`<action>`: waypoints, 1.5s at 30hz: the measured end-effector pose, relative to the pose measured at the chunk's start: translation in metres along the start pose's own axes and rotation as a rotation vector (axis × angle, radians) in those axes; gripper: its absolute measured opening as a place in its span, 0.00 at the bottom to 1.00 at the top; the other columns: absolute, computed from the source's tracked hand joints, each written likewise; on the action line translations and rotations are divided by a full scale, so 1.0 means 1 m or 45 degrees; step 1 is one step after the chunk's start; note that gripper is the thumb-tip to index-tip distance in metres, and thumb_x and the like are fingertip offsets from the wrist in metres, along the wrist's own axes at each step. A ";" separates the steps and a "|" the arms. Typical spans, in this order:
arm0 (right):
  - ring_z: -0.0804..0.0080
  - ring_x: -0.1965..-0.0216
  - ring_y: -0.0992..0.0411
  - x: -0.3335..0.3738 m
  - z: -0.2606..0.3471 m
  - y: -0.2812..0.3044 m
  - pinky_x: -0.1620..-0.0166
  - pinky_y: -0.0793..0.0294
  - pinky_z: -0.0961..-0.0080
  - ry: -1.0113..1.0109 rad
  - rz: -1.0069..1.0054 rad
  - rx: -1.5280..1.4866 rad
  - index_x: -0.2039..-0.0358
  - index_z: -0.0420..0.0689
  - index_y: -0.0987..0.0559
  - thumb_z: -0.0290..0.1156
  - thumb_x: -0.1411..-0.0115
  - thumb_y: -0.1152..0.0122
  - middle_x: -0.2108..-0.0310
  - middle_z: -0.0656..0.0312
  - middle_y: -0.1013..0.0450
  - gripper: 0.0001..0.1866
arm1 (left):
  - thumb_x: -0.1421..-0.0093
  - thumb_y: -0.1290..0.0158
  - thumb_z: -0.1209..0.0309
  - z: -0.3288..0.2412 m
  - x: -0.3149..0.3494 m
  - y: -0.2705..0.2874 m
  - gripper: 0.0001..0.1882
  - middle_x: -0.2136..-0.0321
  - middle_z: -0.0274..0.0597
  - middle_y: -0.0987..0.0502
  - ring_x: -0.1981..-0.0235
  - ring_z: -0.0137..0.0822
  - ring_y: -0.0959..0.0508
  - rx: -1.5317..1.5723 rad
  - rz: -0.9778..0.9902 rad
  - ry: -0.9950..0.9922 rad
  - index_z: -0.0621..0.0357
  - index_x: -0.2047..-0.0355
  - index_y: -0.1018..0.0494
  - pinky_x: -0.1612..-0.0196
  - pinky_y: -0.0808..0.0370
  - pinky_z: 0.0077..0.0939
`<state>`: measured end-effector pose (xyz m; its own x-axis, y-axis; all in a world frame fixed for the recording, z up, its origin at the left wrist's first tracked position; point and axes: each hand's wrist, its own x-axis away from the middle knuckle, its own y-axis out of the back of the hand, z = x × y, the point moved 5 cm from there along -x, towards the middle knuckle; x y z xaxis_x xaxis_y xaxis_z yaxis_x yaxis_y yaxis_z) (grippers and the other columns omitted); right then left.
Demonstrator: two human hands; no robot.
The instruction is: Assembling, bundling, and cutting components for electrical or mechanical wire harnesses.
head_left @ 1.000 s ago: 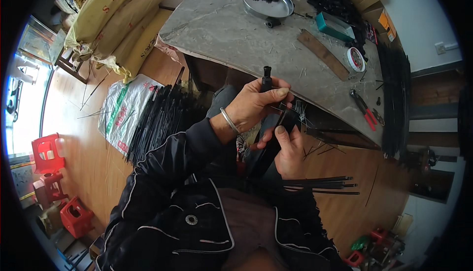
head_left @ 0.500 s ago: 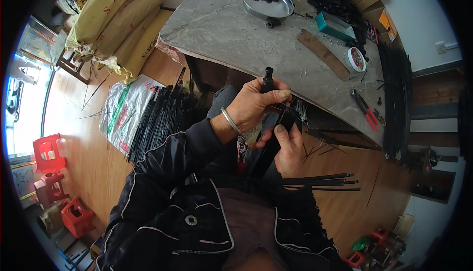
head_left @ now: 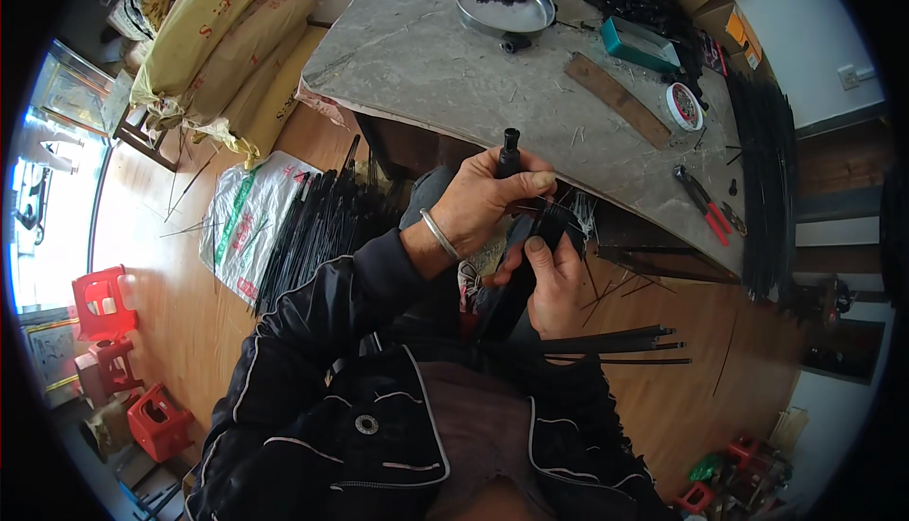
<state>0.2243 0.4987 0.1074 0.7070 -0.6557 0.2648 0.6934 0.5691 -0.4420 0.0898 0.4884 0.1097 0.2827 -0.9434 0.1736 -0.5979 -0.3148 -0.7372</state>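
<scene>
My left hand (head_left: 480, 189), with a silver bangle at its wrist, is closed around a black cylindrical piece (head_left: 509, 150) whose ridged, knobbed top sticks up above the fingers. Its thumb lies across the piece, pointing right. Just below and to the right, my right hand (head_left: 555, 286) grips a long black bar (head_left: 511, 305) that slants down toward my lap, thumb pressed on its upper part. Thin dark strands show between the two hands. Whether the cylindrical piece touches the bar is hidden by my fingers. Several thin black rods (head_left: 615, 343) stick out to the right beside my right forearm.
On the grey table (head_left: 426, 76) ahead are a round metal tray (head_left: 507, 19), a teal box (head_left: 639, 44), a flat wooden strip (head_left: 617, 99), a white tub (head_left: 685, 106) and red-handled pliers (head_left: 705, 208). Black rods (head_left: 317, 227) lie left on the floor, near stacked sacks (head_left: 237, 57).
The view has shifted slightly, so the table and floor things appear displaced. Both hands keep their grips and almost the same place.
</scene>
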 end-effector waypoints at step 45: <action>0.85 0.74 0.29 -0.002 0.020 0.038 0.69 0.31 0.85 0.335 0.090 0.757 0.64 0.37 0.20 0.27 0.38 0.40 0.75 0.66 0.24 0.06 | 0.42 0.41 0.77 0.012 0.031 -0.016 0.16 0.74 0.34 0.23 0.75 0.22 0.25 -0.510 -0.103 0.001 0.65 0.54 0.28 0.71 0.27 0.17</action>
<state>0.2521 0.5314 0.1069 0.7481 -0.6636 0.0004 0.6589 0.7429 0.1183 0.1171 0.4658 0.1186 0.3403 -0.9139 0.2212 -0.8187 -0.4037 -0.4084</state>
